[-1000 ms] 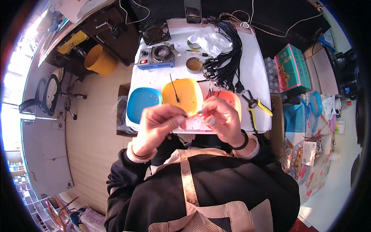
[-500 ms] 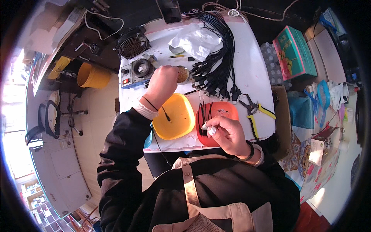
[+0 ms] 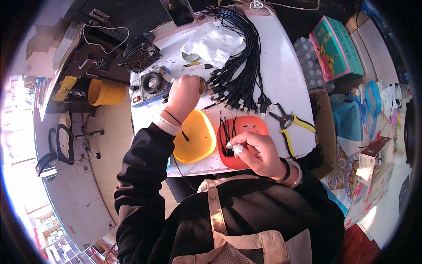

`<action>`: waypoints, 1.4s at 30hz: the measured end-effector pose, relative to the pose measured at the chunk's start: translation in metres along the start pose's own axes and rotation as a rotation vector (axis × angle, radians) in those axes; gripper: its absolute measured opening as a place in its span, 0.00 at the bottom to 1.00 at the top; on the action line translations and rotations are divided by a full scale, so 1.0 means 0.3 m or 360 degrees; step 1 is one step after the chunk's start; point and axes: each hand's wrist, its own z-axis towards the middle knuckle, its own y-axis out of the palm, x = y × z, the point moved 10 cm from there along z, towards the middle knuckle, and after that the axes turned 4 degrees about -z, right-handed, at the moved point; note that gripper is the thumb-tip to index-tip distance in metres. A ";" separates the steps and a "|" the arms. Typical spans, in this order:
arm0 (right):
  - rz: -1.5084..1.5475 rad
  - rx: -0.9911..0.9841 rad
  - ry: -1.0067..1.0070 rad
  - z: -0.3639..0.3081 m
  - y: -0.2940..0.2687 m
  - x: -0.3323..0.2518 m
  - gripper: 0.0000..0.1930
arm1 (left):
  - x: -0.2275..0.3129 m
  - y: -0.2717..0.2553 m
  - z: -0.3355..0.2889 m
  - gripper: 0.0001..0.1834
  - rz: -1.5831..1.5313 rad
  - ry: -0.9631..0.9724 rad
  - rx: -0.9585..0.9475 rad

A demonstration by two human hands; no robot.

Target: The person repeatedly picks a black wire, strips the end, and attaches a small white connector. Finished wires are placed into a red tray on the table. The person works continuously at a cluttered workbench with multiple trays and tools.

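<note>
My left hand (image 3: 184,93) is closed above the far side of a yellow bowl (image 3: 206,147), between a solder pot unit (image 3: 145,89) and a small round tin (image 3: 202,86). Its fingertips are hidden under the hand. Below its wrist, a short black cable end (image 3: 186,137) with a plug lies over the bowl. Over the front of a red tray (image 3: 257,125), my right hand (image 3: 260,156) is pinched, with white wrapping on its fingertips. Whatever it pinches is too small to name. Several black cable pieces (image 3: 225,132) stand in the tray beside its fingers.
A thick bundle of black cables (image 3: 252,57) spreads down the white table, with metal plugs at its near end. Yellow-handled wire strippers (image 3: 288,123) lie at right. A crumpled white bag (image 3: 213,44), a fan (image 3: 140,57) and a phone (image 3: 178,11) are farther back.
The whole view has shifted slightly, so the table sits a little farther left. Both hands keep nearly the same places and poses. The left hand's wrist has turned slightly at most.
</note>
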 end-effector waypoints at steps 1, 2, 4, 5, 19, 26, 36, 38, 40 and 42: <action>-0.0037 -0.0015 -0.0003 -0.001 0.002 -0.003 0.07 | 0.004 -0.002 -0.001 0.06 -0.0026 0.0025 0.0014; -0.0075 -0.0030 -0.0006 -0.003 0.005 -0.005 0.07 | 0.008 -0.012 -0.005 0.05 -0.0048 0.0052 0.0049; -0.0070 -0.0024 0.0005 -0.009 0.005 -0.008 0.07 | 0.004 -0.053 -0.022 0.04 -0.0179 0.0078 0.0166; -0.0052 -0.0030 0.0033 -0.012 0.009 -0.004 0.07 | -0.005 -0.085 -0.039 0.05 -0.0288 0.0078 0.0248; -0.0040 -0.0138 0.0066 -0.043 0.116 -0.002 0.06 | -0.349 -0.396 -0.290 0.03 -0.0256 -0.0132 0.0711; -0.0110 -0.0190 0.0097 -0.040 0.137 -0.008 0.06 | -0.426 -0.318 -0.220 0.04 -0.0048 -0.0132 0.0579; -0.0183 -0.0169 0.0118 -0.031 0.112 0.009 0.06 | -0.436 -0.246 -0.137 0.02 0.0086 -0.0150 0.0433; -0.0173 -0.0167 0.0112 -0.030 0.112 0.013 0.07 | -0.438 -0.233 -0.126 0.03 0.0141 -0.0158 0.0399; -0.0180 -0.0161 0.0103 -0.031 0.111 0.013 0.07 | -0.432 -0.225 -0.120 0.03 0.0194 -0.0118 0.0383; -0.0193 -0.0153 0.0086 -0.033 0.110 0.009 0.07 | -0.434 -0.223 -0.118 0.03 0.0184 -0.0112 0.0401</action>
